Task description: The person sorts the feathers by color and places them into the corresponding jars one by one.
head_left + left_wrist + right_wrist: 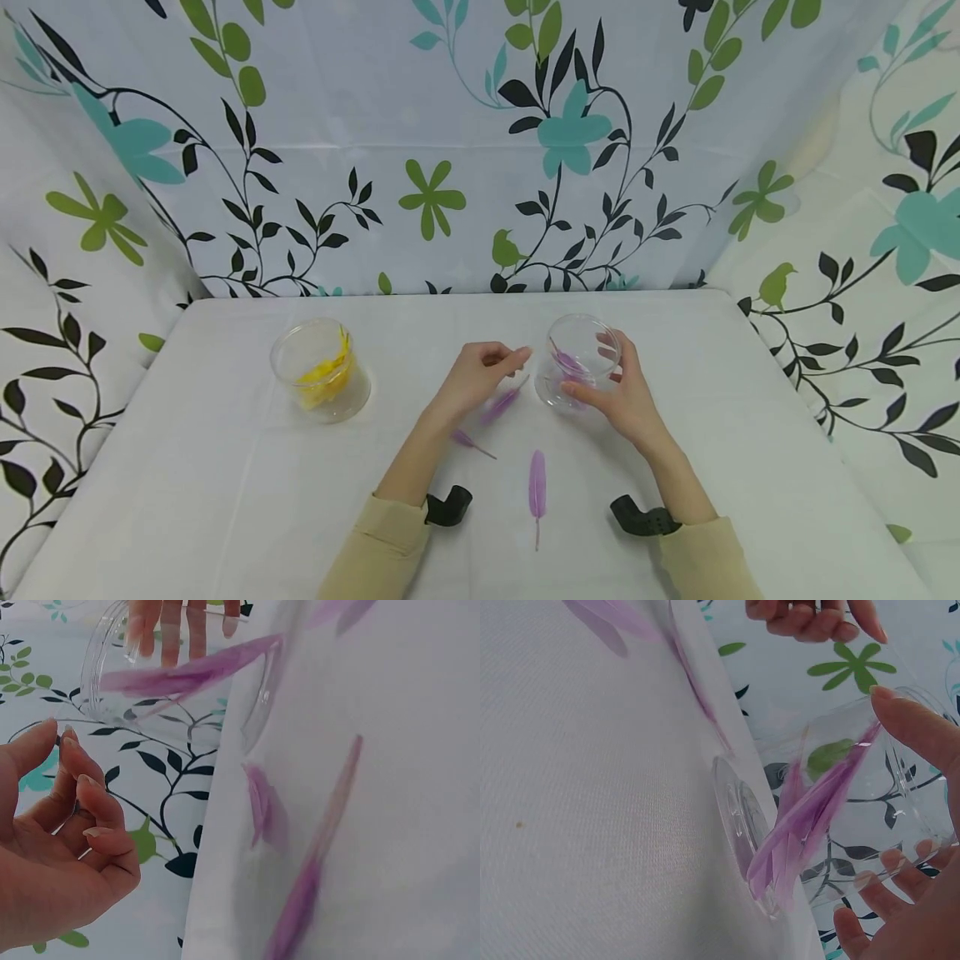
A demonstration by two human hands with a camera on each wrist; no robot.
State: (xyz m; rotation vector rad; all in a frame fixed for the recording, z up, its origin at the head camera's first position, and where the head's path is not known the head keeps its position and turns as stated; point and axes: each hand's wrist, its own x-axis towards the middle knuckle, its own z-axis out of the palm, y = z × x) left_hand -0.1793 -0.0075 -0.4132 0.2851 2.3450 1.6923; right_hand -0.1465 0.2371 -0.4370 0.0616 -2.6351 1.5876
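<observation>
My right hand [626, 400] grips a clear jar [551, 387] round its right side, thumb in front and fingers behind. Purple feathers [810, 817] lean inside that jar, their lower ends at its base. Left of the jar's rim, my left hand [483, 371] hovers with fingers loosely bent. In the left wrist view its thumb and index fingertips [69, 733] are close together with nothing showing between them. Under and beside this hand, two purple feathers, one upper [501, 406] and one lower [472, 443], lie on the table. A third purple feather [537, 492] lies between the forearms.
A second clear jar [356, 400] stands at the left with yellow feathers [326, 379] inside. White cloth covers the table [247, 500]. Leaf-patterned curtains [315, 150] hang behind and at both sides. Black wrist cameras [647, 518] are strapped at both sleeves.
</observation>
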